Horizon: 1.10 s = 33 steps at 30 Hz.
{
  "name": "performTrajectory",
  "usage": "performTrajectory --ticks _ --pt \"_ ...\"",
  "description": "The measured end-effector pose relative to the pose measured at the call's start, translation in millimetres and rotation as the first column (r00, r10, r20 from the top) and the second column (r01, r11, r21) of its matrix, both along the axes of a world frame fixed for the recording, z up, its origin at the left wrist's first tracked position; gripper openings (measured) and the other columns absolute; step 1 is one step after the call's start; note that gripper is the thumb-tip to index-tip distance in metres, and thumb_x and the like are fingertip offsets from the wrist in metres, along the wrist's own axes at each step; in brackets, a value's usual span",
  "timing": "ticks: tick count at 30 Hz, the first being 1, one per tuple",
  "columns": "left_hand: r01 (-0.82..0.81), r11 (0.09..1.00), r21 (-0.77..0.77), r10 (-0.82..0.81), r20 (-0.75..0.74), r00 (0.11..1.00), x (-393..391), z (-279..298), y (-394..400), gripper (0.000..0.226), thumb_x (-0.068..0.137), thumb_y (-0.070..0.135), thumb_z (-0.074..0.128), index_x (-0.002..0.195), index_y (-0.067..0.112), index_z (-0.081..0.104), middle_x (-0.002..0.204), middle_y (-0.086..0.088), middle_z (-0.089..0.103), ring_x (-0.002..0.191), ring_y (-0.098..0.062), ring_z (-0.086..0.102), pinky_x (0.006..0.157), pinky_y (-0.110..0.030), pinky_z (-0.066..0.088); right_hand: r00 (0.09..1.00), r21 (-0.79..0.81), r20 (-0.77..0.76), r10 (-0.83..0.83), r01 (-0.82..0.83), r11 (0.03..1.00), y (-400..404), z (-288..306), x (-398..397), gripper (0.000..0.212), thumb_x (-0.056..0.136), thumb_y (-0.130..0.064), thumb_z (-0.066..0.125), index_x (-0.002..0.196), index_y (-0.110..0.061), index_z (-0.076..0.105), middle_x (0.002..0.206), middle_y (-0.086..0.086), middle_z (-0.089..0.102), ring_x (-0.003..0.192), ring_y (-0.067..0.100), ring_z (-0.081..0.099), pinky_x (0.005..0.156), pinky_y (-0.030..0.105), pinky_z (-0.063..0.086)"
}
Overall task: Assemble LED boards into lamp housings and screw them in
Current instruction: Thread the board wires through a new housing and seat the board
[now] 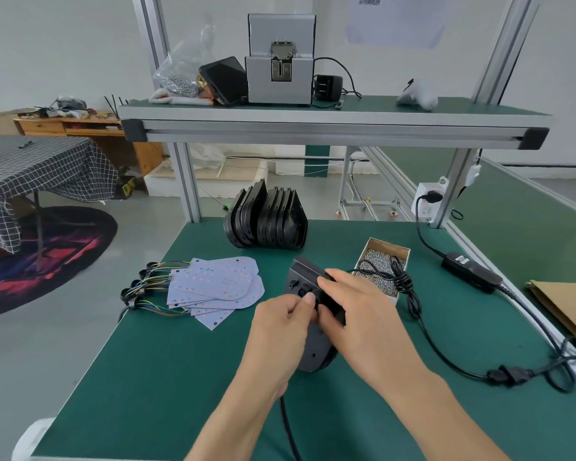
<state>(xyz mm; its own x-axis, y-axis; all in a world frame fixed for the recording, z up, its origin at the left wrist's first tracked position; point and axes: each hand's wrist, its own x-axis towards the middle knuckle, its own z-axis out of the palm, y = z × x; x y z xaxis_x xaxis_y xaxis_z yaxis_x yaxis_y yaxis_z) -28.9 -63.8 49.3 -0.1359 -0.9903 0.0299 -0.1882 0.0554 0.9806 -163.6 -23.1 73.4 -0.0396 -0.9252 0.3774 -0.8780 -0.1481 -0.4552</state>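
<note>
Black lamp housing [308,277] in both hands.

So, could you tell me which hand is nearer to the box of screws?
The right hand. It grips the black lamp housing just beside the box of screws; the left hand holds the housing's other side, farther from the box.

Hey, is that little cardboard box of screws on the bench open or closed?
Open. The cardboard box has no lid over it, and the pile of silver screws inside shows from above, with a black cable draped across them.
</note>
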Motion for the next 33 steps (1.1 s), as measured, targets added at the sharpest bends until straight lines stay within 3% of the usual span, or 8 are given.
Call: performTrajectory --ticks 7,10,13,17,21,27,30,33 --pt "0.053 0.993 0.104 -0.042 -0.107 0.993 2 -3 0 0.040 0.102 0.035 0.063 0.067 0.018 0.066 0.048 0.015 0.036 0.050 -0.008 0.028 0.062 -0.033 0.025 1.000 -0.032 0.006 -0.009 0.009 0.999 5 -1 -2 0.039 0.092 -0.012 0.076 0.131 -0.010 0.071 0.139 0.004 0.065 0.123 0.029 0.061 0.103 0.033 0.046" --pt "0.068 0.991 0.115 -0.053 -0.127 0.990 9 -6 -1 0.044 0.096 0.051 0.063 0.069 0.017 0.067 0.055 0.007 0.028 0.051 -0.012 0.023 0.058 -0.033 0.020 0.993 0.019 0.073 0.090 -0.092 0.996 1 3 -13 0.043 0.100 -0.024 0.068 0.142 -0.019 0.064 0.148 -0.012 0.055 0.138 0.008 0.049 0.114 0.013 0.029" --pt "0.061 0.994 0.086 -0.056 -0.062 0.997 21 -8 0 0.050 0.091 0.064 0.060 0.064 0.022 0.064 0.054 0.005 0.029 0.049 -0.013 0.025 0.052 -0.029 0.021 0.953 0.030 0.243 0.178 -0.191 0.981 3 4 -21 0.046 0.101 -0.032 0.062 0.146 -0.031 0.058 0.138 -0.036 0.054 0.132 -0.013 0.047 0.109 0.008 0.035" --pt "0.039 0.995 0.092 -0.040 0.002 0.999 29 -8 1 0.058 0.072 0.078 0.058 0.064 0.021 0.066 0.055 0.003 0.029 0.048 -0.014 0.025 0.052 -0.028 0.023 0.852 0.037 0.510 0.117 -0.157 0.987 -2 -5 -18 0.042 0.101 -0.020 0.064 0.139 -0.038 0.062 0.132 -0.027 0.065 0.129 -0.006 0.055 0.114 0.026 0.042" --pt "0.038 0.999 0.037 -0.040 0.052 0.998 30 -9 4 0.056 0.094 0.068 0.054 0.069 0.021 0.068 0.048 0.013 0.033 0.045 -0.010 0.027 0.044 -0.017 0.022 0.690 0.045 0.714 0.119 -0.215 0.976 5 -19 10 0.048 0.097 -0.026 0.053 0.145 -0.034 0.056 0.146 -0.017 0.060 0.139 0.002 0.049 0.122 0.038 0.035" --pt "0.137 0.989 0.051 -0.140 0.057 0.989 28 -6 1 0.051 0.104 0.056 0.046 0.072 0.018 0.055 0.054 0.010 0.039 0.048 -0.010 0.028 0.048 -0.021 0.025 0.707 0.016 0.701 0.090 -0.142 0.990 4 -15 16 0.047 0.092 -0.027 0.044 0.129 -0.054 0.055 0.144 -0.017 0.062 0.135 -0.008 0.049 0.128 0.043 0.023" --pt "0.151 0.987 0.061 -0.157 0.092 0.983 25 -6 0 0.051 0.104 0.058 0.044 0.066 0.025 0.051 0.053 0.012 0.044 0.049 -0.010 0.032 0.054 -0.025 0.029 0.705 0.005 0.702 0.100 -0.145 0.989 7 -15 15 0.048 0.091 -0.025 0.045 0.127 -0.055 0.056 0.144 -0.015 0.061 0.136 -0.005 0.049 0.127 0.042 0.025" --pt "0.179 0.976 0.127 -0.182 0.010 0.983 22 -4 0 0.050 0.105 0.057 0.044 0.073 0.019 0.053 0.055 0.009 0.037 0.051 -0.013 0.028 0.054 -0.027 0.026 0.709 -0.003 0.698 0.101 -0.138 0.990 8 -17 14 0.050 0.101 -0.011 0.048 0.130 -0.051 0.056 0.144 -0.017 0.061 0.135 -0.006 0.050 0.127 0.044 0.024"
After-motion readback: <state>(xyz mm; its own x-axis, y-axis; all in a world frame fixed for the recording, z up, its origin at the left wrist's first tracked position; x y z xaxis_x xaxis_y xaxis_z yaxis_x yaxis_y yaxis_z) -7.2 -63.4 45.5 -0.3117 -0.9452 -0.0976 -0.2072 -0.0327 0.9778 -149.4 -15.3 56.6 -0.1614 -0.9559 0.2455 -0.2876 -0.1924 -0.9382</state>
